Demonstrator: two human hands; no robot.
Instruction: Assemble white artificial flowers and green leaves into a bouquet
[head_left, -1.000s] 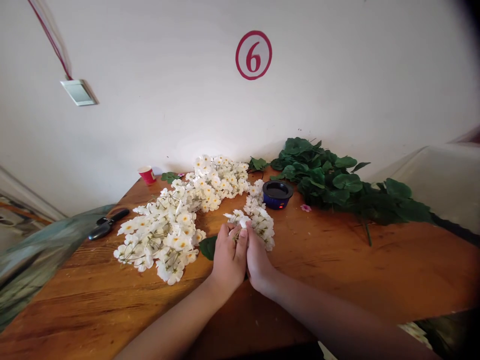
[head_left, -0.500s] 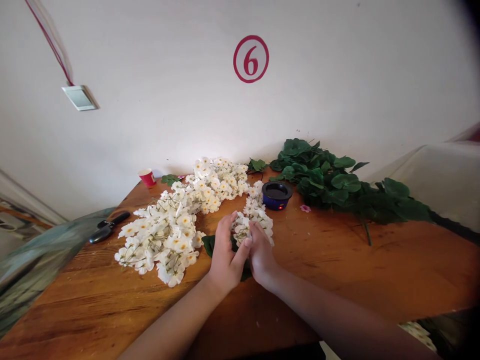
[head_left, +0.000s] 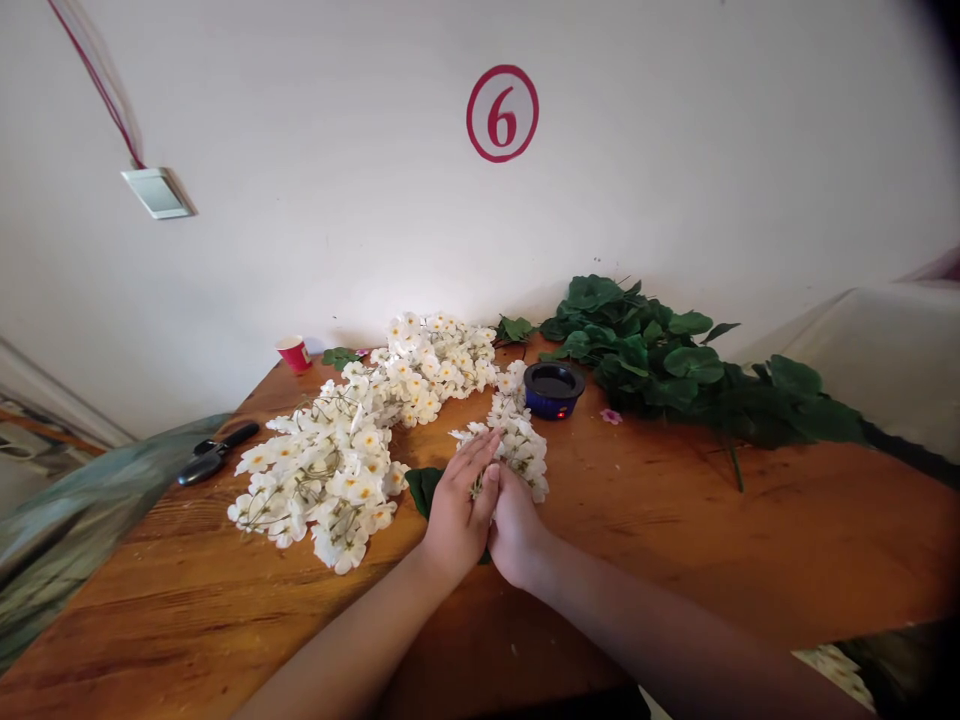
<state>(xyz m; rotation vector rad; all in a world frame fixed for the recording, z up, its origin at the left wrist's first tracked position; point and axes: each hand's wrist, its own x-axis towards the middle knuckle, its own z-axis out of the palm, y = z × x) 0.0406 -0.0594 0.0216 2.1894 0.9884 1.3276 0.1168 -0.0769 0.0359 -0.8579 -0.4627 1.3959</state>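
Observation:
In front of me, my left hand [head_left: 461, 515] and my right hand [head_left: 517, 530] are cupped together around a bunch of white artificial flowers [head_left: 471, 433]. Most of the bunch is hidden by my fingers, with petals showing past the fingertips. A dark green leaf [head_left: 424, 489] sticks out to the left, under my left hand. Just beyond my hands lies a strip of white flowers [head_left: 527, 452], close to a round blue pot with a black rim [head_left: 553, 392] and a lit red light. On the left spreads a large heap of white flowers with yellow centres [head_left: 352, 440].
A pile of green artificial leaves [head_left: 675, 365] covers the back right of the wooden table [head_left: 675, 540]. A small pink flower [head_left: 611, 416] lies beside the pot. At the left edge are a red paper cup [head_left: 295, 355] and a black-handled tool [head_left: 214, 455]. The wall [head_left: 300, 150] stands behind.
My hands have closed more tightly around the white flowers, palms drawing together and fingers flattening over them. Less of the bunch shows between them now. The other things stay put.

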